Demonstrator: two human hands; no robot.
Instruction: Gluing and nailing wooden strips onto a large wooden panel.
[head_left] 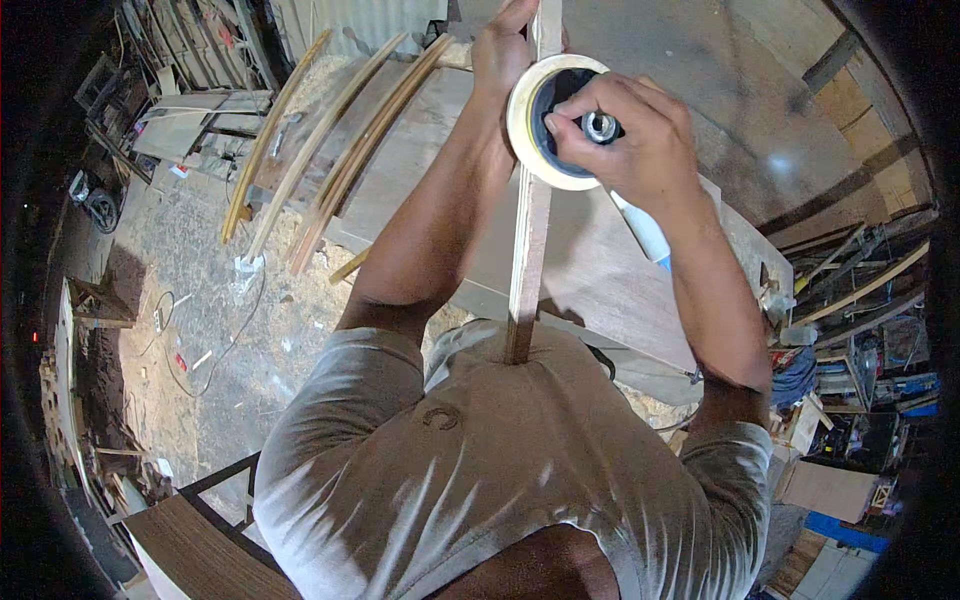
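A long, narrow wooden strip [530, 260] runs from my chest away to the top edge. My left hand [503, 55] is closed around its far part; some fingers are hidden behind it. On the strip lies a pale yellowish ring, seemingly a roll of tape [522, 125], with a dark inside. Over the roll, my right hand [640, 135] is closed on a slim tool [600, 126] seen end-on, round and silvery at its top. Its lower part is hidden, so its kind cannot be told. The right thumb reaches into the roll's opening.
Beneath my arms are large flat boards [620, 290]. Several curved wooden strips [340, 140] lie to the left. Sawdust and a thin cable [225, 365] are on the floor. Cluttered shelves [850, 370] stand at the right; a brown striped panel [200, 550] is at lower left.
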